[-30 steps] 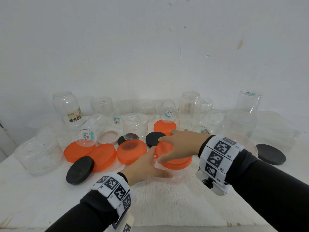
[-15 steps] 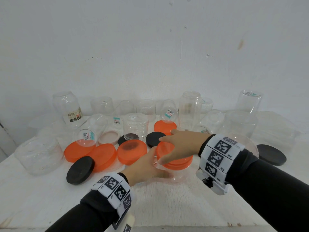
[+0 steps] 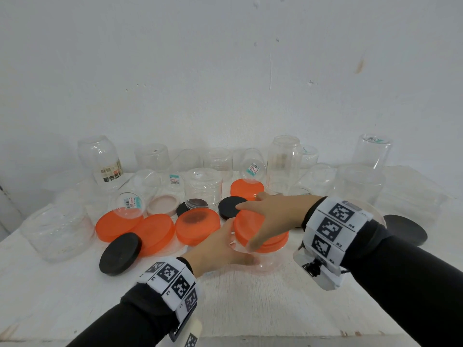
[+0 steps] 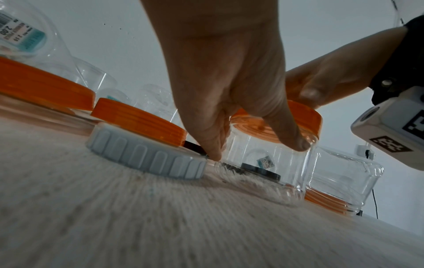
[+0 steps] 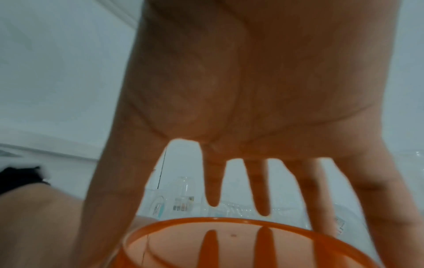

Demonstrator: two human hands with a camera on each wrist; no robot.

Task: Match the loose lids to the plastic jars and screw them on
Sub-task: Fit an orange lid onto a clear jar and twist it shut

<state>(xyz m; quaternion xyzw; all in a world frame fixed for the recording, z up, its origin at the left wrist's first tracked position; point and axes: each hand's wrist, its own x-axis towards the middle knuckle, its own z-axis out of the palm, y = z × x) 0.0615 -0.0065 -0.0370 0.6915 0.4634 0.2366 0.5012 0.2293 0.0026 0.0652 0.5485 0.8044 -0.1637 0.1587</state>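
Observation:
A short clear plastic jar (image 3: 269, 260) stands on the white table, with an orange lid (image 3: 246, 225) on its mouth. My left hand (image 3: 220, 249) grips the jar's side from the left; in the left wrist view its fingers (image 4: 284, 127) press the clear jar (image 4: 263, 168) under the orange lid (image 4: 307, 117). My right hand (image 3: 270, 216) lies over the lid, fingers spread and curled over its rim. The right wrist view shows the right hand's palm (image 5: 252, 90) above the orange lid (image 5: 229, 241).
Three loose orange lids (image 3: 198, 226) (image 3: 155, 231) (image 3: 115, 227) lie to the left. Black lids rest at the front left (image 3: 120, 254), behind the jar (image 3: 230, 206) and at the right (image 3: 406, 229). Several upturned clear jars (image 3: 284, 164) line the wall. A wide clear tub (image 3: 57, 231) sits far left.
The right hand's thumb has shifted slightly round the orange lid's rim. The left hand and the jar stay where they were.

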